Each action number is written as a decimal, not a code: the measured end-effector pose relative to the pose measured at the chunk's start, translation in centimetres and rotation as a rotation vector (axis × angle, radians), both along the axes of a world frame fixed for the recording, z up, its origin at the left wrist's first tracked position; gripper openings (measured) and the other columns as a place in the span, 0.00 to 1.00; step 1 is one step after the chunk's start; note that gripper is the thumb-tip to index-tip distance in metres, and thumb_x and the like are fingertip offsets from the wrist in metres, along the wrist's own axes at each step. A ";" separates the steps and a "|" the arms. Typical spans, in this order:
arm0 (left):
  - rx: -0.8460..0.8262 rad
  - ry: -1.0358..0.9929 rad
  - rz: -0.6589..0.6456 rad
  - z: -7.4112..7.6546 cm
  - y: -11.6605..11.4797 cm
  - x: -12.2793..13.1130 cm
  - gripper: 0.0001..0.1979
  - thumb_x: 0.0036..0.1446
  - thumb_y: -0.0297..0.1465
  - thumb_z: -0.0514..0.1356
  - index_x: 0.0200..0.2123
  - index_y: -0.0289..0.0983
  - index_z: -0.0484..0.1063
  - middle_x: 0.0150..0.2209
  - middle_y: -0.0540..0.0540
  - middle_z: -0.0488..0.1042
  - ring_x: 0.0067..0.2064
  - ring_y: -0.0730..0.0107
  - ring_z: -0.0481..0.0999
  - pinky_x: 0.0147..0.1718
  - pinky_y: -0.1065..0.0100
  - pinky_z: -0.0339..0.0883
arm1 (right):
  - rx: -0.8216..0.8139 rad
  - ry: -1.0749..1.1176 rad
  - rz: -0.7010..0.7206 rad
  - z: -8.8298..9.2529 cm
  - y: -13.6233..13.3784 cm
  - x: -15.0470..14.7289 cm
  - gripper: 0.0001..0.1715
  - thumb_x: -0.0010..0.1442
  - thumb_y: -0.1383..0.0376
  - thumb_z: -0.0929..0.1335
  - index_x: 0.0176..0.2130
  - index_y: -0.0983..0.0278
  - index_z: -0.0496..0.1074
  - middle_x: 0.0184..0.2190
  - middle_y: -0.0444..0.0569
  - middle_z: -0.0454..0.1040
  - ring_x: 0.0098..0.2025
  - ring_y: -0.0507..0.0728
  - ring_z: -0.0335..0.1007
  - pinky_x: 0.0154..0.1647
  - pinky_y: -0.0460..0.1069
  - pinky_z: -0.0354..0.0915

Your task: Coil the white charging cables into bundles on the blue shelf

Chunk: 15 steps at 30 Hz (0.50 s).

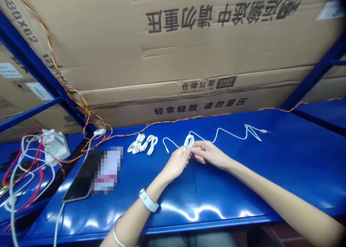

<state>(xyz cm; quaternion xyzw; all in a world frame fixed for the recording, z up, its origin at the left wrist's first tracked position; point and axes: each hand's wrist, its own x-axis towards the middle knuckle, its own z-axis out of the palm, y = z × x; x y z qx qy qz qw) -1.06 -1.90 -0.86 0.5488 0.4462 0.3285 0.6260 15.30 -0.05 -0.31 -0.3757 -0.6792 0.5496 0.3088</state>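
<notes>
White cable (188,142) sits wound in a small loop above the middle of the blue worktop (243,189), pinched snug by the closed fingers of the left hand (175,163) and right hand (209,154), which keep the loops tight and neat.

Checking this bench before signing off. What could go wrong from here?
The loose tail of the white cable could kink or tangle while the white cable coil sits between the left hand and right hand. It might also catch on the red-and-yellow twisted wire behind it. A careless elbow could disturb the bundled white cables nearby.
</notes>
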 end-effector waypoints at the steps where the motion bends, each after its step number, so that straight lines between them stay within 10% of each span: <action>1: 0.011 -0.009 -0.003 0.0 0.0 0.0 0.20 0.56 0.49 0.51 0.32 0.35 0.61 0.23 0.55 0.54 0.21 0.81 0.52 0.19 0.75 0.46 | -0.002 0.001 0.004 -0.1 0.0 0.0 0.21 0.57 0.49 0.64 0.31 0.66 0.66 0.15 0.38 0.61 0.17 0.47 0.53 0.21 0.45 0.51; 15: -0.183 -0.277 -0.373 2.3 -1.1 -0.4 0.19 0.55 0.46 0.54 0.27 0.36 0.56 0.21 0.57 0.46 0.19 0.84 0.42 0.18 0.74 0.34 | 0.217 0.004 0.046 2.8 1.1 2.8 0.24 0.61 0.56 0.62 0.55 0.61 0.59 0.35 0.47 0.68 0.33 0.51 0.64 0.35 0.48 0.63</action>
